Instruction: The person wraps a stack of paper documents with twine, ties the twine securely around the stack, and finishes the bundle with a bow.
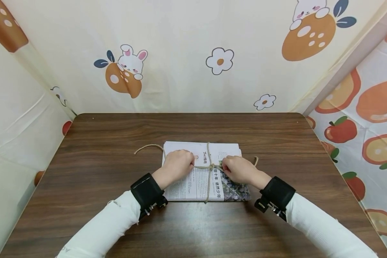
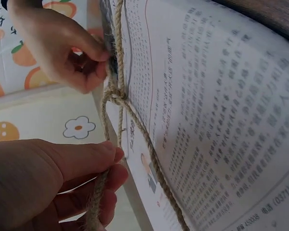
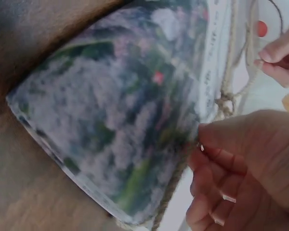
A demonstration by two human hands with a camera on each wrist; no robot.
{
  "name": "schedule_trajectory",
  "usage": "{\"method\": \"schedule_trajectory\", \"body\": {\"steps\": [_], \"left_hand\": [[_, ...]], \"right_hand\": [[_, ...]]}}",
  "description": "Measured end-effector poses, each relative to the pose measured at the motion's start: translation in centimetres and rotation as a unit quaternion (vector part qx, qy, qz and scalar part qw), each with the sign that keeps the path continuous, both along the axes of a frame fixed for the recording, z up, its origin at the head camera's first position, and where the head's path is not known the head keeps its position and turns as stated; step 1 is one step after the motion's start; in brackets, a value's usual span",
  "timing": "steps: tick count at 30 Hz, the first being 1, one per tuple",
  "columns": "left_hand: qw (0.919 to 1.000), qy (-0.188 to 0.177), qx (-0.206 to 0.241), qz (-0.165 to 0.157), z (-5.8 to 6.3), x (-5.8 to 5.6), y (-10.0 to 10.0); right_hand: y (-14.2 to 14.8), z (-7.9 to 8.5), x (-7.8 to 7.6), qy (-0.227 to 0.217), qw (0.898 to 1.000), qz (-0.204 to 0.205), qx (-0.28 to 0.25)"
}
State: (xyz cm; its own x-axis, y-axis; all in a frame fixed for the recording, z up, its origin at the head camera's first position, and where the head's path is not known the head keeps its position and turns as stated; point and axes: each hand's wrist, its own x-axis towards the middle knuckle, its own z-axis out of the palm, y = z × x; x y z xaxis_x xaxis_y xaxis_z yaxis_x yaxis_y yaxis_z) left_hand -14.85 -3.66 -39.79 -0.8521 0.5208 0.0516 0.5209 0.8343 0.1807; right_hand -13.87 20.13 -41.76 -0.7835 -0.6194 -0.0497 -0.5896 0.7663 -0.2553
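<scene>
A folded bundle of newspapers (image 1: 184, 188) lies flat on the table, bound crosswise with jute twine (image 1: 209, 188). The strands meet in a knot (image 1: 211, 166) near the middle of its top face. Left of the knot, my left hand (image 1: 177, 163) pinches one tail of twine (image 2: 97, 197) between thumb and fingers. On the other side my right hand (image 1: 238, 168) pinches the second tail, close to the knot, above a printed flower photo (image 3: 101, 115). Both tails look drawn out sideways. One loose end (image 1: 148, 146) curls past the bundle's left edge; another (image 1: 256, 160) sticks out behind the right hand.
The dark wood-grain table (image 1: 116, 136) extends around the bundle on all sides. A pale curtain (image 1: 180, 71) with rabbit and flower prints hangs behind it, and a fruit-patterned cloth (image 1: 367, 129) hangs at the right. Black camera straps (image 1: 148, 191) circle both wrists.
</scene>
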Motion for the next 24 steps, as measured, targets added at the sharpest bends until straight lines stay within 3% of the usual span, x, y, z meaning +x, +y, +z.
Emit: {"method": "schedule_trajectory", "body": {"steps": [6,19,24], "left_hand": [[1.0000,0.003,0.003,0.001,-0.2,0.1,-0.4],[0.9998,0.008,0.017,0.002,-0.3,-0.1,-0.7],[0.9999,0.000,0.015,0.000,-0.3,0.0,-0.9]], "right_hand": [[0.5,1.1,0.2,-0.015,0.999,0.005,-0.042],[0.9,1.8,-0.3,0.081,0.992,0.004,-0.092],[1.4,1.8,-0.6,0.069,0.993,-0.003,-0.094]]}}
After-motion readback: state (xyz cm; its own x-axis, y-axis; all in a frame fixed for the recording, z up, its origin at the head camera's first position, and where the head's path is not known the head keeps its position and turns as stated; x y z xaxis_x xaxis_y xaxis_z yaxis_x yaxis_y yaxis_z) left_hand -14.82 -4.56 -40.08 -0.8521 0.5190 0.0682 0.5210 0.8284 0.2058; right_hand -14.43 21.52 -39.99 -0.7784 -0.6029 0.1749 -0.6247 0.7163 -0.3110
